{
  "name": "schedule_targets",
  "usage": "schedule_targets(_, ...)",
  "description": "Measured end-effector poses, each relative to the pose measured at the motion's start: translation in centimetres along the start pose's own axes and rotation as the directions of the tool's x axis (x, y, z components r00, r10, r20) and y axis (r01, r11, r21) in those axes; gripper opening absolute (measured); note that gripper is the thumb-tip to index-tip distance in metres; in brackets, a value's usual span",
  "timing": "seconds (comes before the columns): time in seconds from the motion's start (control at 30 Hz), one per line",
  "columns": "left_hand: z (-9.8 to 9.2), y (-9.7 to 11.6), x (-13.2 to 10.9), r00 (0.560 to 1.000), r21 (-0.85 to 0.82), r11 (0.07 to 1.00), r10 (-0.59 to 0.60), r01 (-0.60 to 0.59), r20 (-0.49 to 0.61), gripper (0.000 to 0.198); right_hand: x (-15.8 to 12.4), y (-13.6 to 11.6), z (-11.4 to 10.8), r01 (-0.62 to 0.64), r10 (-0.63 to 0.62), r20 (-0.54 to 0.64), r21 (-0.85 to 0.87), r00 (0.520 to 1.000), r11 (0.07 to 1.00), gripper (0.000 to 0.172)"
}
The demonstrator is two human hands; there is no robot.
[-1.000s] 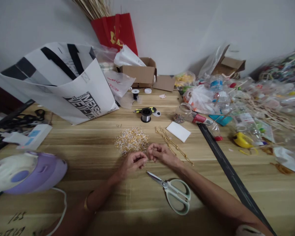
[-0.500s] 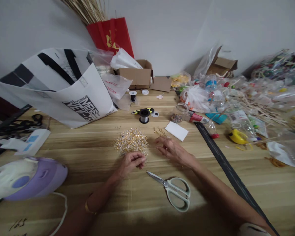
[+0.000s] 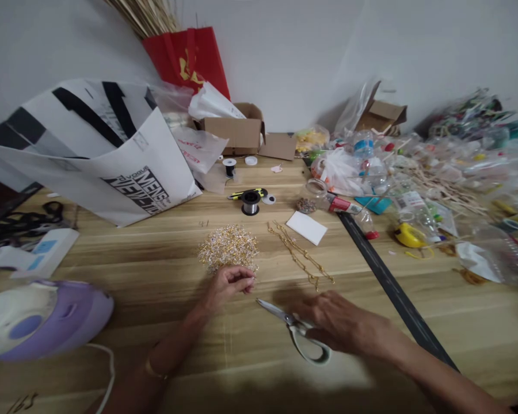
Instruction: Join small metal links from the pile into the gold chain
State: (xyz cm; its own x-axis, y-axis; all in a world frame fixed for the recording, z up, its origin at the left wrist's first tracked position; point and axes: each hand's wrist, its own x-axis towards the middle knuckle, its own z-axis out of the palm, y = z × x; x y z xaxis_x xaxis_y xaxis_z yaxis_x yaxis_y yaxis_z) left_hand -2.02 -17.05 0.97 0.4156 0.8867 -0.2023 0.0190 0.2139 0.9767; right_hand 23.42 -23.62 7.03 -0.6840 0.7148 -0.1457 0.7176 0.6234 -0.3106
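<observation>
While the scissors with silver metal blades and pale loop handles (image 3: 289, 319) lie on the near part of the wood-grain desk (image 3: 155, 261), blades pointing far and left, the right hand (image 3: 339, 322) is over their handles; its fingers are blurred and partly hidden, so I cannot tell whether they grip. Left of the blade tips, the left hand (image 3: 231, 283) has thumb and forefinger drawn narrowly together; anything between them is too small to tell. It is at the near edge of a loose heap of gold and clear beads (image 3: 228, 247). Farther right lies a thin gold-coloured chain (image 3: 305, 253), just beside a white rectangular card (image 3: 307, 227).
</observation>
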Motion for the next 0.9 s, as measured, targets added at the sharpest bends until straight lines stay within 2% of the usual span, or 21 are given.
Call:
schedule_targets(0.03, 0.0, 0.0, 0.0, 1.0, 0.0, 1.0, 0.002, -0.002, 0.0, 0.025, -0.6, -0.3, 0.8, 0.029, -0.028, 0.023, -0.037, 0.999, 0.999, 0.034)
schedule_targets(0.1, 0.0, 0.0, 0.0, 1.0, -0.001, 1.0, 0.009, -0.009, -0.004, 0.023, -1.3, -0.8, 2.0, 0.023, -0.024, -0.012, -0.073, 1.0, 0.997, 0.04)
schedule_targets(0.17, 0.0, 0.0, 0.0, 1.0, -0.002, 1.0, 0.014, -0.014, -0.004, 0.022, -1.7, -1.2, 2.5, -0.003, -0.001, -0.069, -0.064, 0.998, 0.998, 0.037)
schedule_targets(0.27, 0.1, 0.1, 0.0, 1.0, -0.007, 1.0, 0.021, -0.021, -0.001, 0.021, -1.3, -1.4, 2.0, -0.033, 0.033, -0.111, 0.001, 0.993, 0.999, 0.032)
schedule_targets(0.33, 0.3, 0.3, -0.1, 1.0, 0.001, 1.0, 0.024, -0.024, 0.011, 0.02, -0.6, -1.4, 1.4, -0.062, 0.07, -0.11, 0.075, 0.992, 0.995, 0.029)
schedule_targets(0.4, 0.4, 0.4, -0.2, 0.999, 0.013, 1.0, 0.028, -0.028, 0.022, 0.02, 0.5, -1.3, 1.0, -0.088, 0.118, -0.182, 0.164, 0.976, 0.983, 0.018)
schedule_targets(0.5, 0.6, 0.5, -0.2, 0.998, 0.025, 0.999, 0.033, -0.034, 0.045, 0.021, 2.5, -1.2, 1.0, -0.005, 0.105, -0.284, 0.331, 0.953, 0.944, 0.021)
schedule_targets(0.63, 0.6, 0.5, -0.2, 0.998, 0.029, 0.999, 0.022, -0.024, 0.061, 0.025, 5.0, -1.2, 1.7, 0.104, 0.086, -0.352, 0.486, 0.932, 0.868, 0.024)
schedule_targets(0.77, 0.6, 0.7, -0.2, 0.998, 0.059, 0.998, 0.022, -0.025, 0.065, 0.026, 6.4, -1.1, 2.2, 0.1, 0.103, -0.35, 0.516, 0.931, 0.851, 0.01)
schedule_targets(0.9, 0.7, 1.1, -0.3, 0.997, 0.084, 0.996, 0.022, -0.028, 0.08, 0.029, 6.7, -0.7, 2.5, 0.102, 0.11, -0.383, 0.493, 0.917, 0.864, 0.013)
